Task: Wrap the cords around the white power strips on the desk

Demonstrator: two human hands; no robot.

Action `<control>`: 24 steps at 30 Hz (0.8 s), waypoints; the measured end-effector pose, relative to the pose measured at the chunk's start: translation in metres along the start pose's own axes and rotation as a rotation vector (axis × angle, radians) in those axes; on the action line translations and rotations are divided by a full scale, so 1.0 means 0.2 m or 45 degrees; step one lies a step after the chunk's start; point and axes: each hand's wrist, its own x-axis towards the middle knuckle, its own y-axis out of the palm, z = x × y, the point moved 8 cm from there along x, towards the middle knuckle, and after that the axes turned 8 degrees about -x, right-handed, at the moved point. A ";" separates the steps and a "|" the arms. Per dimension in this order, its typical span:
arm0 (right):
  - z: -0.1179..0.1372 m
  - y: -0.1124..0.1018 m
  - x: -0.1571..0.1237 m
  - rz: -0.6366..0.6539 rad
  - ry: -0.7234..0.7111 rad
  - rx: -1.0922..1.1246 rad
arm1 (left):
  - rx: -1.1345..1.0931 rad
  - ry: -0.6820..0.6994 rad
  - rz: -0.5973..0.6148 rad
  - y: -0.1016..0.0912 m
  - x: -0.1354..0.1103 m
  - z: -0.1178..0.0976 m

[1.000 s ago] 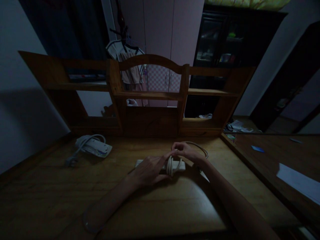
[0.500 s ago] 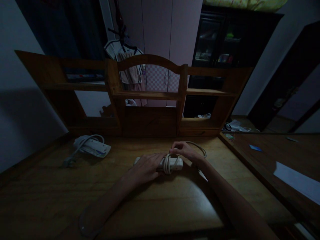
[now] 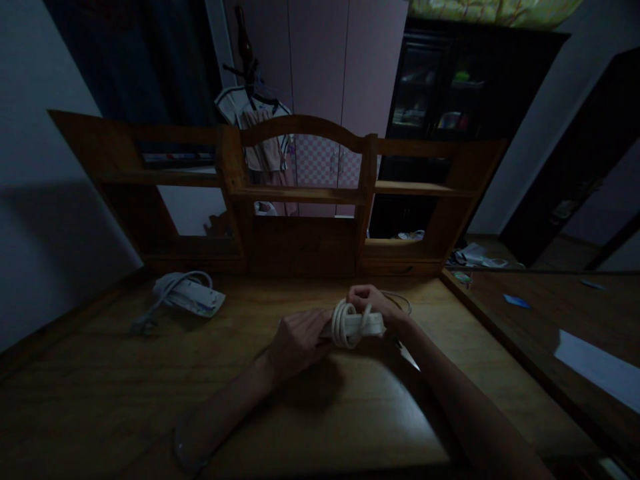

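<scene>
Left hand (image 3: 301,339) clasped around a pale, oblong power strip (image 3: 373,325) — left end hidden — over a glossy wooden desk (image 3: 280,420), rounded cord (image 3: 340,324) coiled about it, right hand (image 3: 371,300) fingertips obscured behind loops, grip impossible to tell.

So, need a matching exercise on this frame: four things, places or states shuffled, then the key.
Things
1. Pale, round-section cord
2. Bundled white power strip with grey plug
3. Small, flat blue card
4. Person's left hand

Places or states
A. On the reddish-brown wooden surface at right
B. Gripping the left part of a slim white bar
C. Looped several times around that bar
D. At the left of the light-brown wooden desk

Pairs: 1-C, 2-D, 3-A, 4-B
</scene>
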 end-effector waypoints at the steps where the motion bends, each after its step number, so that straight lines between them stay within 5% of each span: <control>1: 0.01 -0.01 0.00 -0.023 -0.006 -0.024 | -0.015 -0.087 -0.088 -0.03 0.00 0.02; 6: 0.07 0.02 -0.01 -0.162 -0.104 -0.394 | -0.205 -0.802 -0.505 -0.15 -0.04 0.25; 9: 0.15 0.07 -0.05 -0.334 -0.235 -0.802 | -0.427 -1.025 -0.600 -0.14 -0.08 0.37; 16: 0.20 0.19 -0.10 -0.573 -0.363 -1.491 | -0.793 -1.189 -0.577 -0.05 -0.14 0.51; 24: 0.29 0.18 -0.15 -0.759 -0.597 -1.736 | -0.886 -1.195 -0.468 0.04 -0.14 0.48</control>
